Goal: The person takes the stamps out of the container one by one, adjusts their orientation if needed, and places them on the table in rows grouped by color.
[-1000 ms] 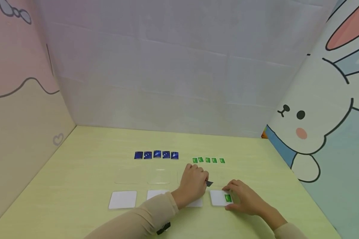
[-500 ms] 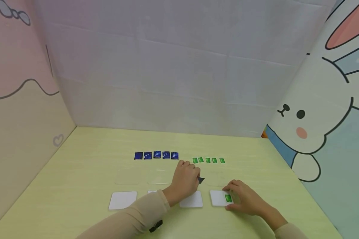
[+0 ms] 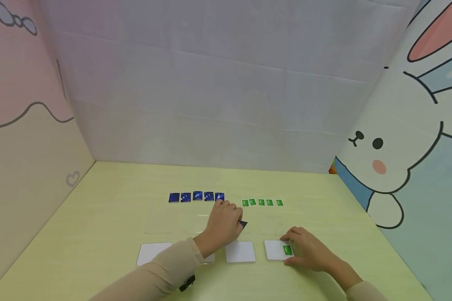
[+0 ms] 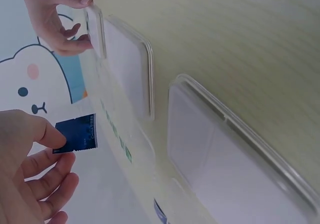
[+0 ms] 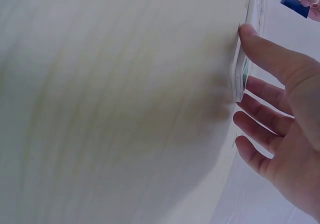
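My left hand (image 3: pixel 221 225) pinches a small dark blue sachet (image 4: pixel 80 133) with serrated edges between thumb and index finger. It is held above the table, left of the green sachets and in front of the blue row. My right hand (image 3: pixel 308 249) grips the right end of a flat white box (image 3: pixel 274 249), thumb on the near side and fingers on the far side. On that box's right part lies a small green sachet (image 3: pixel 287 250). Just left stands another white box (image 3: pixel 241 252); my left forearm partly covers two more farther left, including the leftmost box (image 3: pixel 150 252).
A row of several blue sachets (image 3: pixel 197 196) lies toward the back, with several smaller green sachets (image 3: pixel 261 202) to its right. Clear lids (image 3: pixel 160 225) lie between these rows and the boxes. Printed side walls and a pale back wall (image 3: pixel 226 104) enclose the table.
My left hand has moved left with the blue sachet, uncovering more of the third white box. My right hand stays on the rightmost box.
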Action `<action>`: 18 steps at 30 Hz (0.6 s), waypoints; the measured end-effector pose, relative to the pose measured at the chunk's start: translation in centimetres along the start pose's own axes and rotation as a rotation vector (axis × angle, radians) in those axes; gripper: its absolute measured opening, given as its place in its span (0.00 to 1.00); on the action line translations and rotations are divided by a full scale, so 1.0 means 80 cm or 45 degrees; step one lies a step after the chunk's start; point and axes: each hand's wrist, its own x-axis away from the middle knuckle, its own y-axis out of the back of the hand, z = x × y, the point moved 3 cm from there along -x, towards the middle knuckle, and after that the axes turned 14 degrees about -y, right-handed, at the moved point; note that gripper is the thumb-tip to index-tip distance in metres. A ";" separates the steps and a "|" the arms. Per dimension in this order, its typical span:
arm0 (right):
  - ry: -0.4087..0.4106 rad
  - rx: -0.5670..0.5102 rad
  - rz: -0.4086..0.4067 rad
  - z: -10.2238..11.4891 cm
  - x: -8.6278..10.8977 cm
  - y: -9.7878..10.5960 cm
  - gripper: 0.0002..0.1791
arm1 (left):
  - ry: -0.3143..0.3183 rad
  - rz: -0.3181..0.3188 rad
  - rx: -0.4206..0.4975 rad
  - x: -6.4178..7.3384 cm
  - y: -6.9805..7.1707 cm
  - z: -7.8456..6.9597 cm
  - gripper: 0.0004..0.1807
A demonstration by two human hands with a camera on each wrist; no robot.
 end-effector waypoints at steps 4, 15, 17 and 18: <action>0.004 0.006 -0.003 0.000 0.000 0.000 0.28 | -0.016 0.009 -0.009 0.002 0.004 0.006 0.05; -0.008 0.005 -0.003 -0.001 0.000 -0.001 0.28 | -0.010 0.033 0.077 0.010 0.012 0.026 0.06; -0.007 0.005 -0.005 -0.002 0.000 -0.002 0.28 | -0.015 0.016 0.073 0.013 0.012 0.030 0.06; -0.004 0.004 -0.007 -0.002 0.000 -0.002 0.28 | -0.017 0.006 0.075 0.015 0.012 0.032 0.06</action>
